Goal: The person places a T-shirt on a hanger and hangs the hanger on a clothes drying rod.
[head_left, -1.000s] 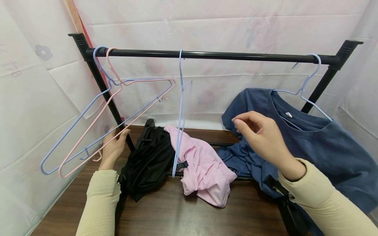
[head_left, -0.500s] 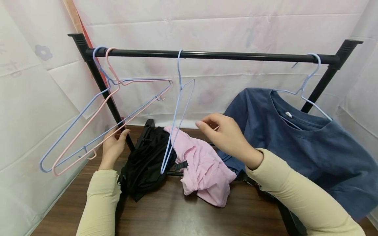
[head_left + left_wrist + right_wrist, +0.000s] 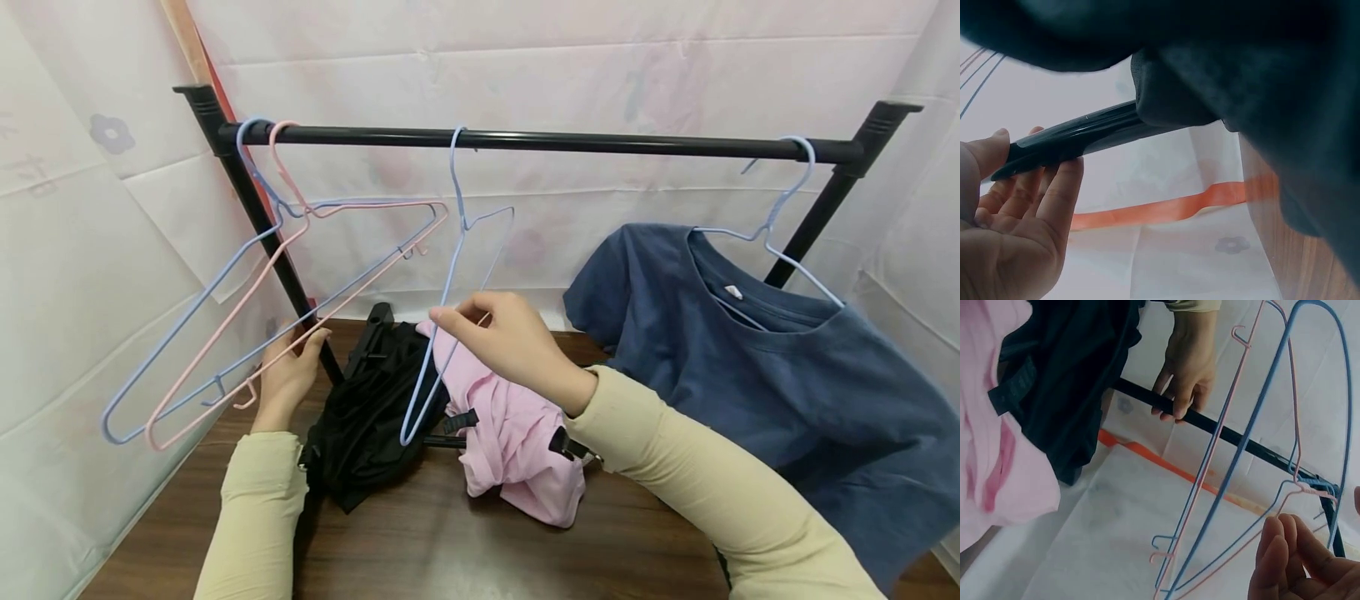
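My right hand point(image 3: 471, 317) is at the middle light-blue wire hanger point(image 3: 432, 333) and pinches its wire. That hanger hangs by its hook from the black rail point(image 3: 600, 143); the right wrist view shows the fingertips point(image 3: 1291, 562) bunched beside the blue wire. My left hand point(image 3: 298, 354) grips the rack's slanted left post point(image 3: 255, 217), with its fingers curled round the post point(image 3: 1241, 440) in the right wrist view. A blue and a pink hanger point(image 3: 247, 283) hang together at the rail's left end, just above that hand.
A dark blue T-shirt point(image 3: 787, 367) hangs on a blue hanger at the rail's right end. A pink garment point(image 3: 517, 433) and a black garment point(image 3: 375, 417) lie heaped over the rack's lower bar on the brown table point(image 3: 450, 550). White sheeting surrounds the rack.
My right hand moved left from the blue T-shirt to the middle hanger and took hold of its wire; the hanger turned from edge-on to angled. The left hand stayed on the post.
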The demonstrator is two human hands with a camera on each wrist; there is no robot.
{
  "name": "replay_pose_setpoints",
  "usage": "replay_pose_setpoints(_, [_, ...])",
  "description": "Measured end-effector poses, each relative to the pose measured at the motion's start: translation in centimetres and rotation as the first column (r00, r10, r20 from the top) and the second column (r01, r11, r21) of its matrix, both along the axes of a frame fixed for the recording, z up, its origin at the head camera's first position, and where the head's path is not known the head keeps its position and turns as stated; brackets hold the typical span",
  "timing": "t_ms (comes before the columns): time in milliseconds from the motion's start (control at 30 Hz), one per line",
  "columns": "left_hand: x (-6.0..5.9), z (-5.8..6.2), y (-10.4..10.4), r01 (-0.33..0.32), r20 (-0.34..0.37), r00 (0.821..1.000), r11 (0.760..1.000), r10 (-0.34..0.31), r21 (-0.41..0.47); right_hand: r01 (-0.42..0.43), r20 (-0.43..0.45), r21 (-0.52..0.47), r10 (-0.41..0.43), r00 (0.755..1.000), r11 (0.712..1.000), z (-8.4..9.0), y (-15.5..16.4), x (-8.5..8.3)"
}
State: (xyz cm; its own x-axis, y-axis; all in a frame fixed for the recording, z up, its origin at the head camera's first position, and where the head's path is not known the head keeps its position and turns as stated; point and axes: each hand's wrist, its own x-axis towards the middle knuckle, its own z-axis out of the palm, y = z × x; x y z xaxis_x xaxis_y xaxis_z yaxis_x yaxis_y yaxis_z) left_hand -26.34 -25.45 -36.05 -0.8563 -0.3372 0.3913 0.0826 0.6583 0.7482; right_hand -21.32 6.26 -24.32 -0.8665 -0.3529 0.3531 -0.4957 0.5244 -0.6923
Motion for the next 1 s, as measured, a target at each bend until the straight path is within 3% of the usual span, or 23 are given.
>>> replay_pose_setpoints(333, [-0.1, 0.3, 0.1, 0.021, 0.067, 0.997, 0.994, -0.028, 0.103, 0.008, -0.031, -0.002, -0.008, 0.999, 1.0, -0.7, -2.4, -0.9])
replay_pose_setpoints(533, [0.1, 0.1, -0.1, 0.003, 0.072, 0.997, 0.998, -0.008, 0.058, -0.003, -0.049, -0.02, 0.001, 0.999, 1.0, -1.2, -2.7, -1.2])
replay_pose_setpoints(733, [0.1, -0.1, -0.1, -0.018, 0.017, 1.0, 1.0, 0.018, -0.008, -0.017, -0.045, -0.044, 0.015, 0.999, 0.999, -1.5, -2.3, -0.8])
replay_pose_setpoints(1000, [0.0, 0.1, -0.1, 0.008, 0.068, 0.998, 0.998, -0.012, 0.065, -0.017, -0.046, -0.069, 0.014, 0.999, 0.997, -1.6, -1.2, -0.8])
